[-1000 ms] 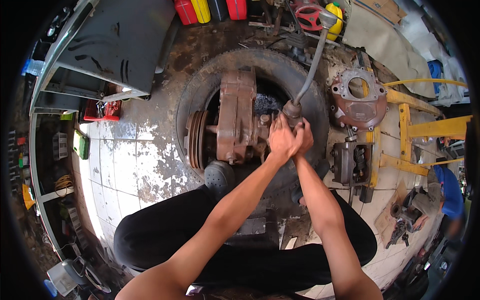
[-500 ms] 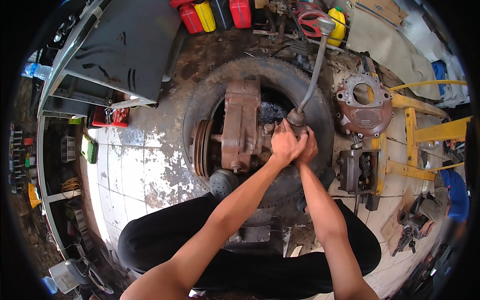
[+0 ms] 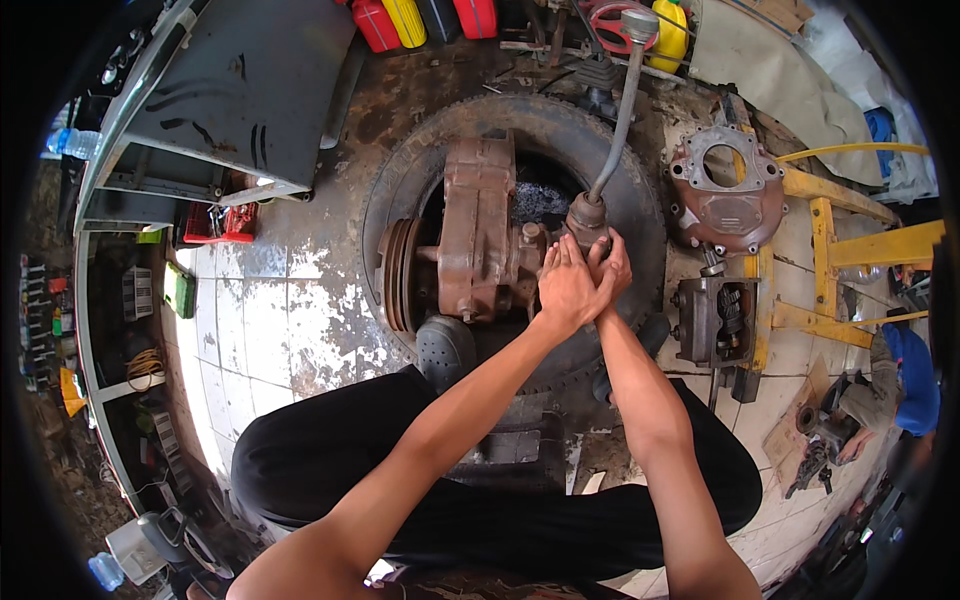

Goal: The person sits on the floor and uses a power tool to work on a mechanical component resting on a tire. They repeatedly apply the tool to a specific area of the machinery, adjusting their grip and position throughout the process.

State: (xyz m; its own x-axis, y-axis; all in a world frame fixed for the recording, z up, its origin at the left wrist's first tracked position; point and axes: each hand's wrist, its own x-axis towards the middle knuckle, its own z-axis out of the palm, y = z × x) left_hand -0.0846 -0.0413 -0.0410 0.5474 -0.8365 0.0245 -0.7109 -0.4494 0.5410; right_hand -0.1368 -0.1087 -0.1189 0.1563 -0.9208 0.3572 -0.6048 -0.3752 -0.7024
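Your left hand [image 3: 566, 290] lies flat and closed over the base of the gear lever [image 3: 612, 120], fingers wrapped across the rusty collar where the lever enters the gearbox [image 3: 480, 235]. Your right hand [image 3: 612, 268] presses against it from the other side, fingers curled round the same collar, so the two hands overlap and clamp the one spot between them. The gearbox itself rests on its side in the hollow of the big tyre [image 3: 640, 200] on the tiled floor [image 3: 270, 310], with its pulley end [image 3: 397, 275] pointing to your left and the lever curving up and away from you toward the round knob [image 3: 640, 22].

To do this well, keep both palms low on the collar rather than up on the thin shaft, since the shaft would likely flex and waste your effort. Press straight down through your wrists so the force goes into the joint and not sideways, where the gearbox could rock in the tyre. Your knees [image 3: 445, 345] sit close against the tyre; use them to brace it. Watch your fingertips near the casing edge beside the collar, as that looks like a pinch point. The loose housing [image 3: 722, 190] and the open gear case [image 3: 715, 320] lie well clear to your right.
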